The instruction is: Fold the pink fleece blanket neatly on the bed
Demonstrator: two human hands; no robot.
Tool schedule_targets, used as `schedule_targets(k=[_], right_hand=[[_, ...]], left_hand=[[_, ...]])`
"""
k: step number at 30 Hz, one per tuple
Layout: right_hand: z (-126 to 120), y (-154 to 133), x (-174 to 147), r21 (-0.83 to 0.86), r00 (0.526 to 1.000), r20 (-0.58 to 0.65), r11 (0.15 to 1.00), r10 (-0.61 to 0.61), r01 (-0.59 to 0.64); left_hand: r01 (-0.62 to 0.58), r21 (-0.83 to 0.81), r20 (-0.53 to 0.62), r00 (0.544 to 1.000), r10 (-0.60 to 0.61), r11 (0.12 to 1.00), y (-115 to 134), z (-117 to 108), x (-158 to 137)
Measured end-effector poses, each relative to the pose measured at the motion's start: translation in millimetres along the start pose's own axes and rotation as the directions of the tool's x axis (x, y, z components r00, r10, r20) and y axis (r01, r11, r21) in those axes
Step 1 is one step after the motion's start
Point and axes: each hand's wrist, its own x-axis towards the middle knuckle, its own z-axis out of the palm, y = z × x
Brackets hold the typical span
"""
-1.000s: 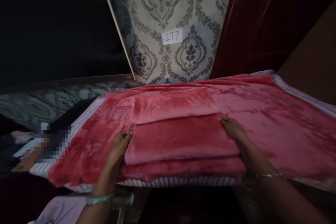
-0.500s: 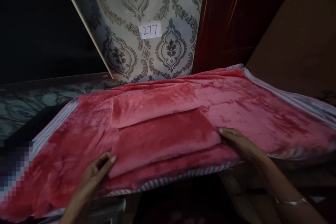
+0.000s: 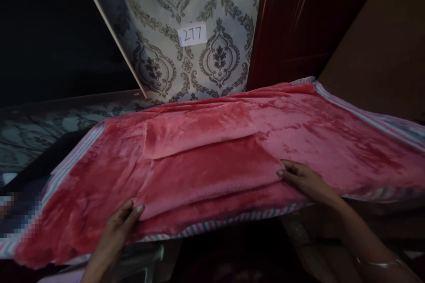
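Observation:
A folded red plush cloth [image 3: 206, 172] lies in front of me, with a folded-over flap [image 3: 199, 130] across its far part. My left hand [image 3: 119, 225] pinches its near left corner between thumb and fingers. The near right corner is gripped by my right hand [image 3: 307, 181], whose thumb and fingers are closed on it. Between the two hands the near edge is drawn fairly straight. Underneath spreads a larger red plush blanket [image 3: 325, 137] with striped borders, covering the surface below.
Patterned wallpaper [image 3: 186, 9] with a paper label [image 3: 192, 34] reading 277 stands behind. A dark panel [image 3: 59, 31] is at the left, a dark red wooden panel [image 3: 299, 22] at the back right. The blanket's striped front edge [image 3: 206, 227] hangs toward me.
Both hands have closed on the near corners of the folded cloth, and its near edge looks tauter. The view has shifted slightly.

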Motion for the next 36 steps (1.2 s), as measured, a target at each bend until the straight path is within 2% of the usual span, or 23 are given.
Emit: schedule_targets(k=[5, 8, 10, 14, 17, 19, 22, 23, 25, 28, 31, 36], right_hand=[[0.4, 5.3, 3.1, 0.004, 0.998, -0.041, 0.999, 0.051, -0.051], [7.4, 3.3, 7.3, -0.007, 0.998, -0.062, 1.000, 0.015, -0.016], [12.1, 2.2, 8.1, -0.035, 0.996, -0.083, 0.999, -0.017, 0.014], [14.5, 8.9, 6.3, -0.151, 0.979, -0.198, 0.988, -0.050, 0.020], [10.0, 15.7, 5.7, -0.251, 0.979, -0.186, 0.968, -0.078, 0.030], [6.7, 14.7, 7.1, -0.364, 0.966, -0.222, 0.930, -0.132, 0.043], [9.5, 2.6, 14.3, -0.528, 0.887, -0.311, 0.838, -0.341, 0.137], [14.3, -3.0, 18.3, -0.567, 0.857, -0.292, 0.799, -0.424, 0.202], [29.8, -12.5, 28.2, -0.612, 0.809, -0.170, 0.704, -0.562, 0.360], [61.1, -14.8, 43.3, -0.645, 0.762, 0.071, 0.553, -0.644, 0.528], [85.1, -1.5, 51.8, -0.695, 0.748, 0.195, 0.449, -0.634, 0.562], [91.2, 19.7, 50.0, -0.746, 0.753, 0.217, 0.392, -0.621, 0.538]], left_hand=[[-0.013, 0.069, 0.016, 1.000, 0.012, 0.998, 16.8, 6.3, -7.1], [-0.122, 0.119, 0.054, 0.992, 0.116, 0.985, 20.1, 11.8, 2.5], [-0.206, 0.169, 0.061, 0.978, 0.198, 0.964, 17.6, 15.9, 10.1], [-0.283, 0.231, -0.046, 0.953, 0.300, 0.931, 4.8, 19.5, 18.2], [-0.302, 0.248, 0.004, 0.951, 0.311, 0.921, 1.9, 16.8, 21.3], [-0.333, 0.256, 0.075, 0.943, 0.325, 0.907, 8.6, 15.4, 25.2], [-0.364, 0.322, 0.141, 0.931, 0.336, 0.874, 27.7, 19.4, 34.9], [-0.367, 0.351, 0.153, 0.930, 0.334, 0.861, 34.5, 22.6, 39.0], [-0.373, 0.384, 0.163, 0.928, 0.336, 0.844, 46.0, 30.7, 48.3], [-0.378, 0.361, 0.179, 0.925, 0.334, 0.853, 53.3, 42.3, 64.0], [-0.357, 0.286, 0.186, 0.931, 0.314, 0.889, 47.7, 46.1, 77.7], [-0.273, 0.124, 0.138, 0.957, 0.256, 0.954, 29.8, 36.4, 86.2]])
